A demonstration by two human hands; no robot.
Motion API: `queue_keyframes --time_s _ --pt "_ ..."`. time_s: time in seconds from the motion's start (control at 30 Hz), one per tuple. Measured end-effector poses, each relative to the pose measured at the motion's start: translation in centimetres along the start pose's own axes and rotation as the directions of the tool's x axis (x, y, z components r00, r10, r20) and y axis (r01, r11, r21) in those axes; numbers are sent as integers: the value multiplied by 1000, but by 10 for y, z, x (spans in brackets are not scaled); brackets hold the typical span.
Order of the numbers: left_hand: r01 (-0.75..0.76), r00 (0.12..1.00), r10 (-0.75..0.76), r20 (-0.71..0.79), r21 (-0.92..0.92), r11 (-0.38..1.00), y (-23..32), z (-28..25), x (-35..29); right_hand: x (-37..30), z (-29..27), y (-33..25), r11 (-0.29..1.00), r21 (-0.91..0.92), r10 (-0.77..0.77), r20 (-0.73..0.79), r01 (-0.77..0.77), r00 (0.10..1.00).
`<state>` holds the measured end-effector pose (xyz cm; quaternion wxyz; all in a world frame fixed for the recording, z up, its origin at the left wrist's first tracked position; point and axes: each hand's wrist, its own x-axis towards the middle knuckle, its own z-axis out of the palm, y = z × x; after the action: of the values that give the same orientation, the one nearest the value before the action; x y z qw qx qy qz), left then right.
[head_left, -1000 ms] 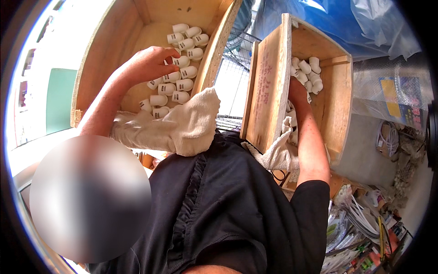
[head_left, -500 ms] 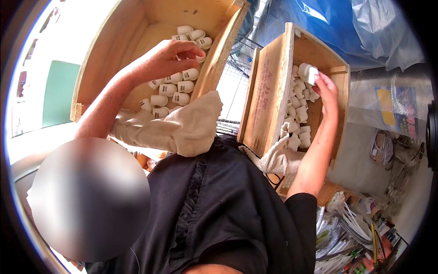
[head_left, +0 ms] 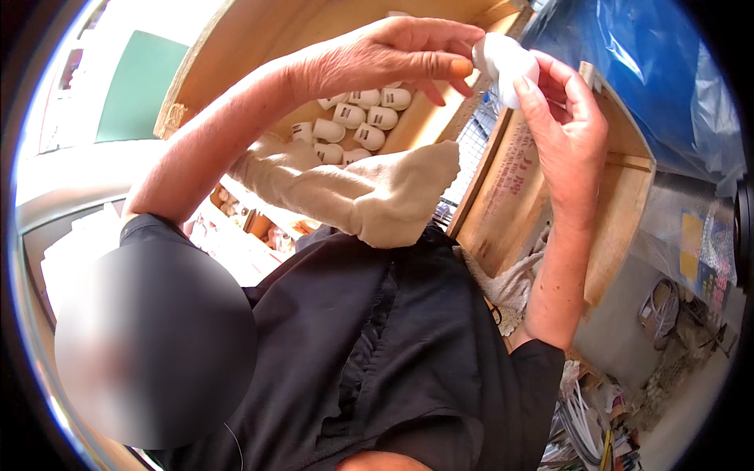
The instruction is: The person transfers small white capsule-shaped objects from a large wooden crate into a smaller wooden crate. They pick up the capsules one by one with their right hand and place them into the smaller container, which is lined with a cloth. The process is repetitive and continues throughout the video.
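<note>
White rounded caps point(head_left: 504, 69), apparently more than one together, are pinched between the thumb and fingers of my right hand point(head_left: 577, 129), raised above the gap between two wooden crates. My left hand point(head_left: 400, 56) reaches across from the left with its fingers apart. Its index fingertip and thumb are at the caps' left end; whether they touch is hard to tell. Under that hand, several white dome-ended caps with small dark marks point(head_left: 349, 116) lie in rows in the left wooden crate point(head_left: 275, 35). My right forearm covers most of the inside of the right wooden crate point(head_left: 503, 177).
A beige cloth point(head_left: 393, 204) drapes over the left crate's near edge, and another cloth point(head_left: 510, 282) hangs on the right crate. Blue plastic sheeting point(head_left: 636, 71) rises behind. A green panel point(head_left: 141, 86) stands at the left. Cables and clutter point(head_left: 589, 424) fill the lower right.
My right hand has lifted out of the right crate, moving up and left with white caps. My left hand has moved from over the left crate's caps toward it. The view has shifted.
</note>
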<state>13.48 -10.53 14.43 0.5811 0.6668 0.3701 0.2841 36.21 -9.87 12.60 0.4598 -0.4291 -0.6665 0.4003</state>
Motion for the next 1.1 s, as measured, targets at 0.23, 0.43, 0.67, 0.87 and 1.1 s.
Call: queue_keyframes --time_s 0.23,0.43,0.67,0.87,1.1 --pt "84 995 -95 -13 -361 929 20 2 4 5 41 -3 837 -462 -354 -47 294 934" --pt "138 983 -181 -40 -494 858 -15 -12 6 0 60 4 839 -386 -409 17 384 912" --pt "339 833 -448 -324 -340 877 -33 -54 6 8 56 46 916 -155 -385 -88 370 919" --pt "770 612 -599 -516 216 601 -81 -115 -14 14 50 52 920 -140 -379 -88 365 921" --pt "698 413 -821 -395 716 7 -132 -124 -59 11 47 43 927 -126 -358 -24 352 933"
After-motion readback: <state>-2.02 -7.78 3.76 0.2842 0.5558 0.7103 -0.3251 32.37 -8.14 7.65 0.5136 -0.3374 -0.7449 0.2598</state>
